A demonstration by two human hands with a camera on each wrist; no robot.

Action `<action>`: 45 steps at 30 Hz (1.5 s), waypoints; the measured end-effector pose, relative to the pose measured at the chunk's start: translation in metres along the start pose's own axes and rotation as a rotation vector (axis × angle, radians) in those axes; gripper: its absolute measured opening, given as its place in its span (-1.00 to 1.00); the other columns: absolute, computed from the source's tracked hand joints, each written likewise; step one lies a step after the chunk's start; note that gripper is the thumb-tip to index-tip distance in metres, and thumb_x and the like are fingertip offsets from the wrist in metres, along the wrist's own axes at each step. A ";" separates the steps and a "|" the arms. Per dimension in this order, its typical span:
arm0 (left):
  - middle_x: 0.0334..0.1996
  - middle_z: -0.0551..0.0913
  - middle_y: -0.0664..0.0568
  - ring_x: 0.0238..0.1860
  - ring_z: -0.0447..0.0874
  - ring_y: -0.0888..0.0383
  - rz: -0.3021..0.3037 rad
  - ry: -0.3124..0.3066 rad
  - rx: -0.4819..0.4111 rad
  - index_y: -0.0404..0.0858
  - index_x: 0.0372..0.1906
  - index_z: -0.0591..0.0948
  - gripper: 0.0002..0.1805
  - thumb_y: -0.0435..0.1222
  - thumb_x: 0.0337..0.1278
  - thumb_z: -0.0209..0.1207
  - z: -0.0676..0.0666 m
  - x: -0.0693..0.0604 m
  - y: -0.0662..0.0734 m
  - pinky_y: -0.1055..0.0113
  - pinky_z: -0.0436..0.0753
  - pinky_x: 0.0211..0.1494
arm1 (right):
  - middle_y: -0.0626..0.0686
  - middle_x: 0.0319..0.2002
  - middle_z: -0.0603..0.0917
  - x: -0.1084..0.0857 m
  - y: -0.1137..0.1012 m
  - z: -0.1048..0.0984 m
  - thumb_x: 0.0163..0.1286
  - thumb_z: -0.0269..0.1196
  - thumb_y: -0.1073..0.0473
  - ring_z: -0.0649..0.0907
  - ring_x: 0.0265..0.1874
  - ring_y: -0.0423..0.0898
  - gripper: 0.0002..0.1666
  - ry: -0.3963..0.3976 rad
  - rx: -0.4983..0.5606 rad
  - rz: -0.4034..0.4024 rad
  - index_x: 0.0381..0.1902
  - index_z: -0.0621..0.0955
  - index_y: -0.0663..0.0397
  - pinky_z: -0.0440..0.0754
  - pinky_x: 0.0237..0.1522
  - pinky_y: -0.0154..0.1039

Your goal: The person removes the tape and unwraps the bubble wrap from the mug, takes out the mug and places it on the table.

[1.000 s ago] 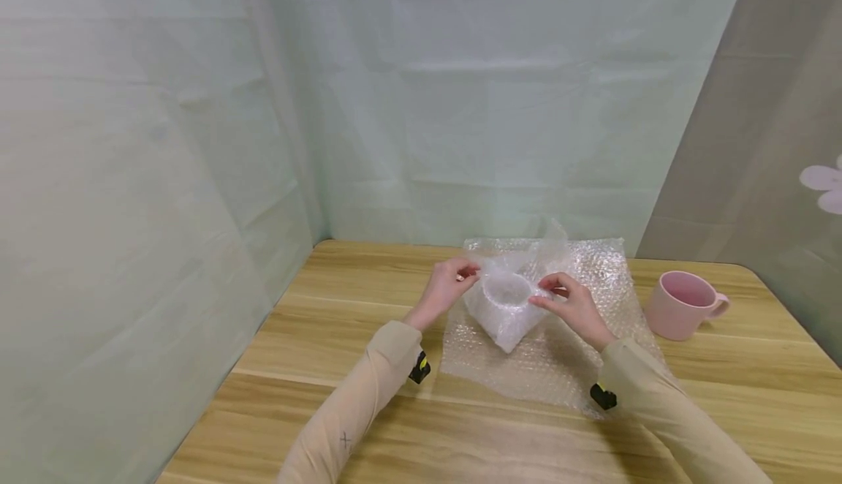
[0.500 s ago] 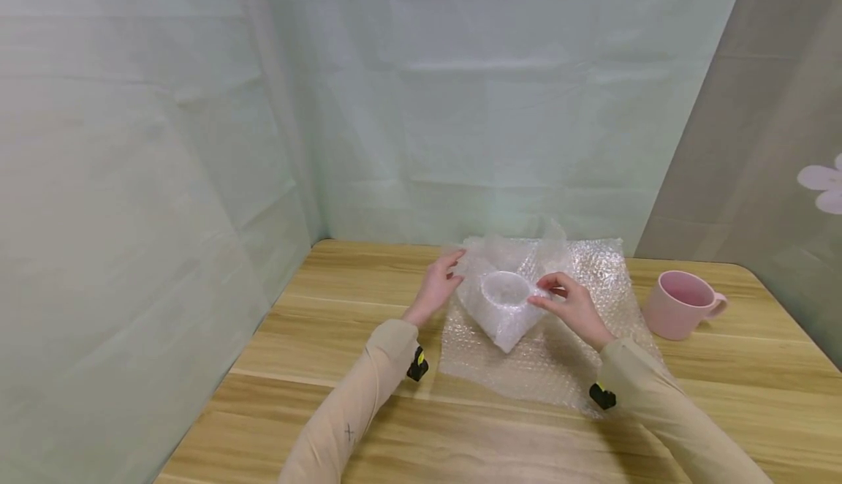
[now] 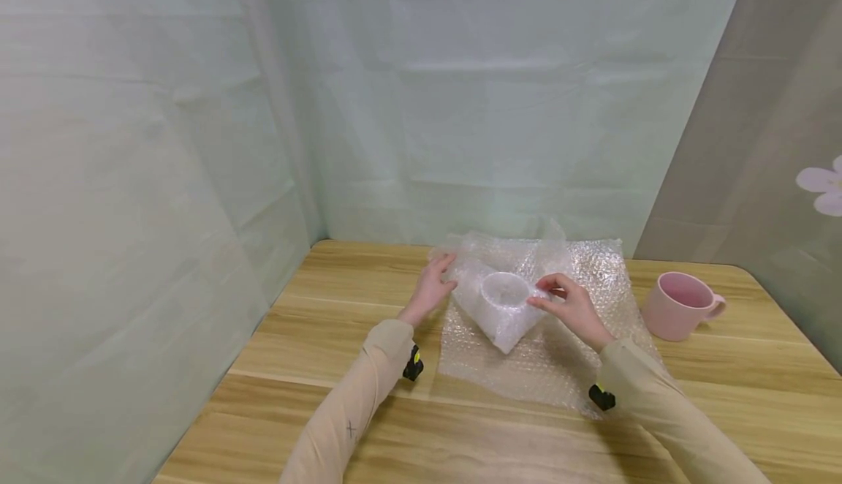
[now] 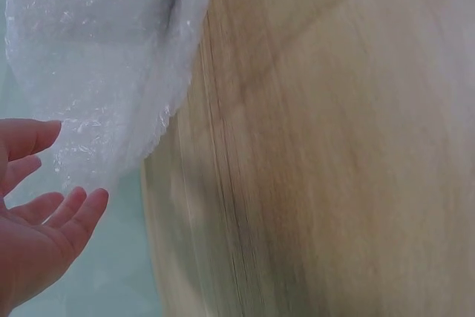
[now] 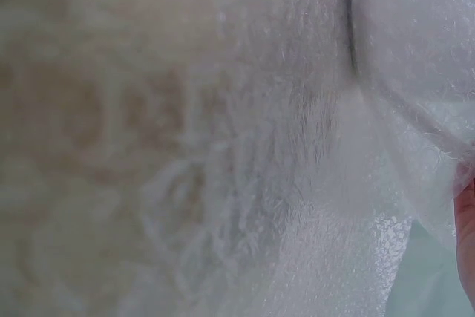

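Note:
A round-rimmed, cup-like object (image 3: 505, 291) stands upright on the sheet of bubble wrap (image 3: 490, 378), its front covered by a folded-up corner. At the rim's right side, my right hand (image 3: 574, 310) pinches the wrap between thumb and fingers; only part of that hand (image 5: 466, 235) shows in the right wrist view. My left hand (image 3: 429, 288) is left of the object, beside a loose flap of wrap at the back left. The left wrist view has its fingers spread apart, with the bubble wrap (image 4: 96, 72) near the fingertips and nothing plainly gripped.
To the right of the wrap stands a pink mug (image 3: 680, 307), handle facing right. The wooden table (image 3: 316, 367) ends at a back edge against a pale green curtain (image 3: 460, 104). A grey-brown curtain (image 3: 737, 140) hangs at the right.
My left hand has let go of the wrap near the rim and moved left, and the left flap has spread outward. My right hand keeps its pinch in place.

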State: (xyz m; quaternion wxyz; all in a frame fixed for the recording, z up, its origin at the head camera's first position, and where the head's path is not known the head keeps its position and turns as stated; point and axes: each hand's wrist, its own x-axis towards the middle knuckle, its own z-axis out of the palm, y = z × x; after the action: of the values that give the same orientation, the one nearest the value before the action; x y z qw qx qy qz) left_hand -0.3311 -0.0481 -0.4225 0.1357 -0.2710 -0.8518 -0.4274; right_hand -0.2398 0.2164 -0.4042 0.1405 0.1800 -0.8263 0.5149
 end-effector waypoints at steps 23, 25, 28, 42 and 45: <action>-0.02 0.45 -0.14 -0.06 0.45 -0.06 0.045 -0.155 -0.065 -0.41 0.04 0.50 -0.56 -0.33 0.02 0.26 -0.006 0.006 0.041 0.41 0.52 -0.13 | 0.26 -0.21 0.52 -0.001 0.003 -0.001 0.10 0.33 0.31 0.48 -0.13 0.16 -0.63 0.007 -0.003 0.007 -0.18 0.48 0.40 0.38 0.01 0.07; -0.01 0.43 -0.14 -0.04 0.43 -0.06 0.052 -0.189 -0.075 -0.41 0.05 0.49 -0.53 -0.31 0.00 0.27 -0.003 0.006 0.042 0.39 0.52 -0.12 | 0.25 -0.21 0.53 -0.001 0.003 0.000 0.10 0.33 0.31 0.48 -0.13 0.15 -0.63 0.008 -0.004 0.006 -0.18 0.48 0.40 0.38 0.00 0.07; 0.00 0.40 -0.12 -0.02 0.39 -0.04 0.051 -0.230 -0.092 -0.40 0.08 0.47 -0.47 -0.29 -0.03 0.30 0.000 0.005 0.041 0.30 0.52 -0.08 | 0.26 -0.21 0.52 -0.001 0.003 0.000 0.10 0.33 0.31 0.48 -0.13 0.17 -0.62 0.010 0.003 -0.003 -0.18 0.48 0.41 0.38 0.00 0.08; 0.08 0.37 -0.08 0.07 0.34 -0.02 -0.006 -0.278 -0.116 -0.30 0.12 0.47 -0.46 -0.22 -0.01 0.28 0.006 -0.003 0.038 0.26 0.46 0.00 | 0.23 -0.25 0.55 0.004 0.012 -0.002 0.07 0.36 0.26 0.52 -0.19 0.14 -0.63 -0.005 -0.001 -0.038 -0.22 0.51 0.37 0.45 -0.07 0.05; 0.07 0.36 -0.09 0.06 0.36 -0.05 -0.020 -0.285 -0.131 -0.31 0.12 0.47 -0.47 -0.23 0.00 0.27 0.006 -0.004 0.040 0.32 0.48 -0.03 | 0.29 -0.25 0.55 0.002 -0.001 -0.006 0.08 0.34 0.32 0.53 -0.19 0.19 -0.65 -0.028 -0.010 -0.043 -0.23 0.50 0.42 0.45 -0.08 0.07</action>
State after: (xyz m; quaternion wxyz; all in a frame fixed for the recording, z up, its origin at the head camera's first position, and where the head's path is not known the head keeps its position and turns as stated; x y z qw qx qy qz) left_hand -0.3041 -0.0252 -0.4017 -0.0086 -0.3285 -0.8355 -0.4405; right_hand -0.2410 0.2207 -0.4000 0.1410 0.2043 -0.8267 0.5049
